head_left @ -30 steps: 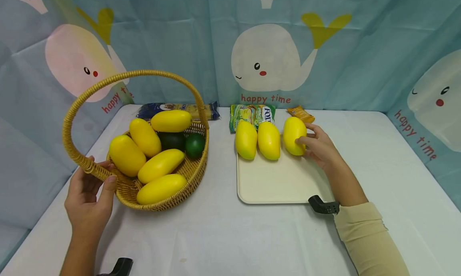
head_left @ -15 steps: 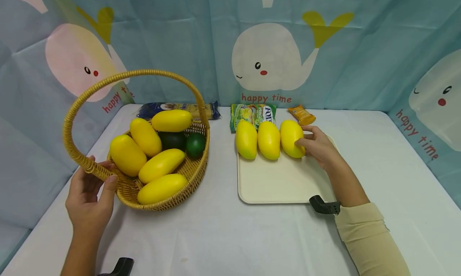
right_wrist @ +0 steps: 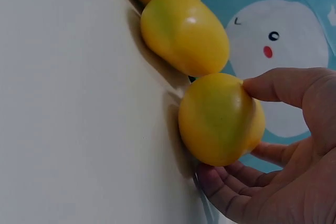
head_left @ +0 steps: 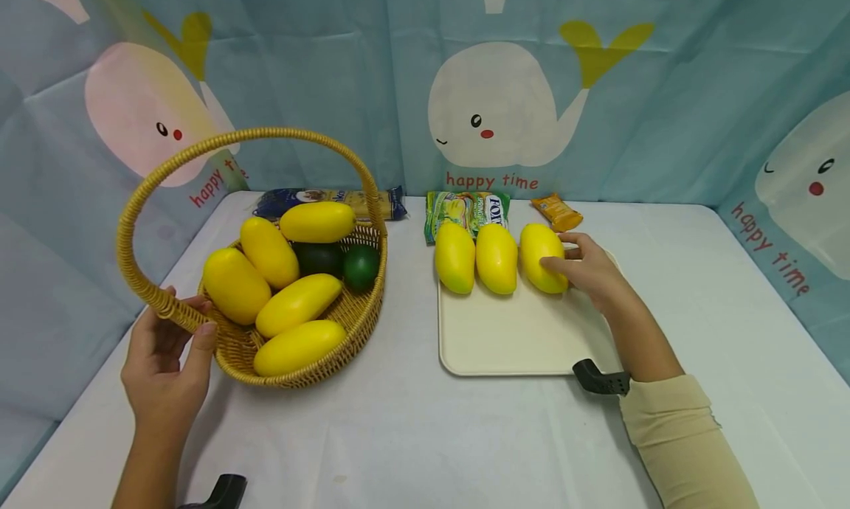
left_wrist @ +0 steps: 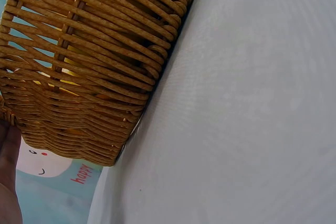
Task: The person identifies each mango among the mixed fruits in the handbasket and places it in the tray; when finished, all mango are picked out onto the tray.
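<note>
My right hand [head_left: 593,279] grips a yellow mango [head_left: 541,252] at the back right of a cream tray [head_left: 524,339]. In the right wrist view, the thumb presses one side of this mango [right_wrist: 218,119] and the fingers curl under the other. Left of it, two more mangoes [head_left: 455,260] lie side by side on the tray's back part. My left hand [head_left: 166,361] holds the wicker basket [head_left: 361,332] where the handle joins the rim, thumb in front and fingers behind. Several mangoes [head_left: 295,350] and two dark green fruits [head_left: 361,268] lie in the basket.
Behind the tray lie a green snack packet [head_left: 465,208] and a small orange packet [head_left: 558,212]. A blue noodle packet [head_left: 279,202] lies behind the basket. The tall arched handle [head_left: 265,134] rises over the fruit. A whale-print curtain [head_left: 412,88] closes off the table's back and sides.
The held mango came down toward the tray and left, close against the middle mango, then shifted slightly right, leaving a small gap. The left hand and basket have stayed in place.
</note>
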